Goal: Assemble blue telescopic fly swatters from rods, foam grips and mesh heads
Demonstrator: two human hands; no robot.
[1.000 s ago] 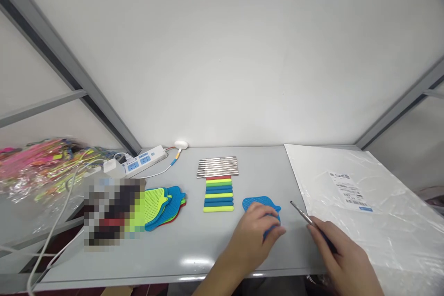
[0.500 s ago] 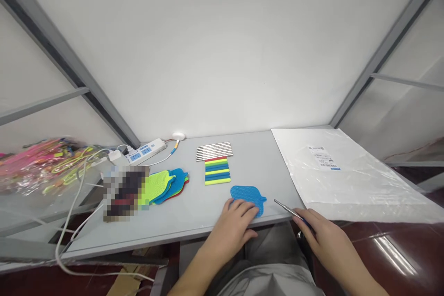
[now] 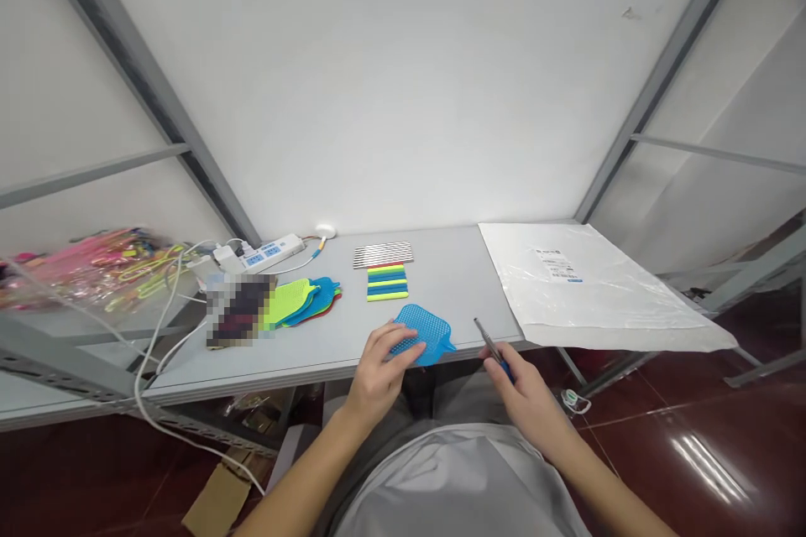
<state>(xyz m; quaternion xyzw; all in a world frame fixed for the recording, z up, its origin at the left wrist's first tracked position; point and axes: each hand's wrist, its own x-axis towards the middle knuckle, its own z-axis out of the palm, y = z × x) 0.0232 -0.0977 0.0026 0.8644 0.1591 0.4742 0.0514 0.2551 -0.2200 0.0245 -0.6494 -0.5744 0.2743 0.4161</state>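
My left hand (image 3: 379, 367) pinches the near edge of a blue mesh swatter head (image 3: 423, 333), which lies at the front edge of the grey table (image 3: 453, 285) and partly overhangs it. My right hand (image 3: 526, 382) is closed round a thin metal rod with a blue handle (image 3: 489, 344), its tip pointing up and left, a little right of the blue head. Both hands hover just off the table's front edge, above my lap.
A row of coloured handles (image 3: 386, 282) and a set of metal rods (image 3: 383, 254) lie mid-table. Stacked green, blue and red swatter heads (image 3: 303, 301) lie left, beside a power strip (image 3: 264, 252). A large white plastic bag (image 3: 585, 289) covers the right side.
The view has pulled back and down from the table. My left hand has drawn the blue head toward the front edge and now grips it; my right hand has come back with the rod.
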